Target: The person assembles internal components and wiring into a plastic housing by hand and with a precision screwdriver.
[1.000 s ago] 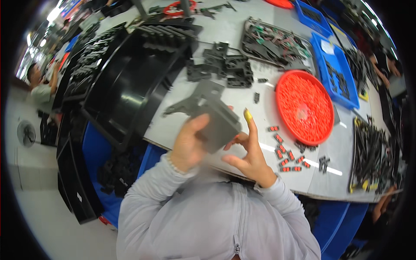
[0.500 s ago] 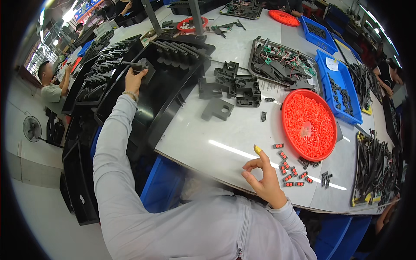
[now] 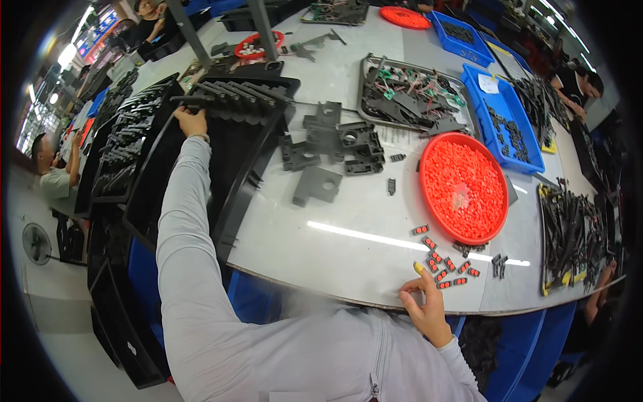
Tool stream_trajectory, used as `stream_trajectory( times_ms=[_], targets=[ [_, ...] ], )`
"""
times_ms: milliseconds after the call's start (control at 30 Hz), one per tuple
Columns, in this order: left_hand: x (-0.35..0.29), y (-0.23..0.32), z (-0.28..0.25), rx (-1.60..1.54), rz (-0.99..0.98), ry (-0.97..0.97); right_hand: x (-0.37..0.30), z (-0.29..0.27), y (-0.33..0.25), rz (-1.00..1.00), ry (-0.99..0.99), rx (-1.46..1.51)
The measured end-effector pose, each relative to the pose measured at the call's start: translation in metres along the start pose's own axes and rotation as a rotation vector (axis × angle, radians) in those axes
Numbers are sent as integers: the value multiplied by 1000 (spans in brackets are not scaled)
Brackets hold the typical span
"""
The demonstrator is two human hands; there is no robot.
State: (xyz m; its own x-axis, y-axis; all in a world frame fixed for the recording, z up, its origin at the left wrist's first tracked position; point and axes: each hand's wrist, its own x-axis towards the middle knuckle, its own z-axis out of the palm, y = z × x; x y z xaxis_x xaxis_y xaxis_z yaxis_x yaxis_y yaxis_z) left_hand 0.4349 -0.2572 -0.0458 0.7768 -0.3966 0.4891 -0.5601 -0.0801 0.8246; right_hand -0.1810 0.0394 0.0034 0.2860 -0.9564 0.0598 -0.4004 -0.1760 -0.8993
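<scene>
My left hand (image 3: 192, 123) reaches to the far left, its fingers closed on a dark grey plastic part (image 3: 190, 102) with a long bar. That part is at the left end of a row of similar barred parts (image 3: 244, 95) in a black tray (image 3: 224, 151); its underside is hidden. Over the table's front edge hovers my right hand (image 3: 427, 309), fingers loosely bent and apart, nothing in them, a yellow cover on one fingertip. Beside it lie several small black pieces with paired red dots (image 3: 449, 264). Several dark grey molded housings (image 3: 335, 144) lie mid-table.
A red round tray of small red caps (image 3: 467, 191) stands right of centre. Behind it are a metal tray of wired parts (image 3: 410, 97) and a blue bin (image 3: 506, 124). Another black tray with barred parts (image 3: 127, 127) stands left. Co-workers sit at both sides.
The view has shifted. My left hand has carried the grey part to the left end of the row and lowered it there. The right hand stays near the front edge, its fingers slightly changed.
</scene>
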Motion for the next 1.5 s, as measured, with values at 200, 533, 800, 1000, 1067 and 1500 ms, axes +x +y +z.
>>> stream_trajectory(
  times_ms=[200, 533, 800, 1000, 1067, 1500],
  targets=[
    [11, -37, 11, 307, 181, -22, 13, -16, -10, -99, 12, -36],
    [-4, 29, -34, -138, -105, -306, 170, -115, -39, -151, 52, -537],
    [-187, 251, -194, -430, -353, -1105, 321, -158, 67, -485, 264, -837],
    [-289, 230, -195, 28, 132, -1087, 346, -109, 9, -521, 224, -530],
    [-306, 197, -166, 29, 370, -865, 353, -84, -6, -459, 124, -539],
    [-313, 184, -87, 306, 362, -863, 372, -63, 22, -330, 50, -1031]
  ],
)
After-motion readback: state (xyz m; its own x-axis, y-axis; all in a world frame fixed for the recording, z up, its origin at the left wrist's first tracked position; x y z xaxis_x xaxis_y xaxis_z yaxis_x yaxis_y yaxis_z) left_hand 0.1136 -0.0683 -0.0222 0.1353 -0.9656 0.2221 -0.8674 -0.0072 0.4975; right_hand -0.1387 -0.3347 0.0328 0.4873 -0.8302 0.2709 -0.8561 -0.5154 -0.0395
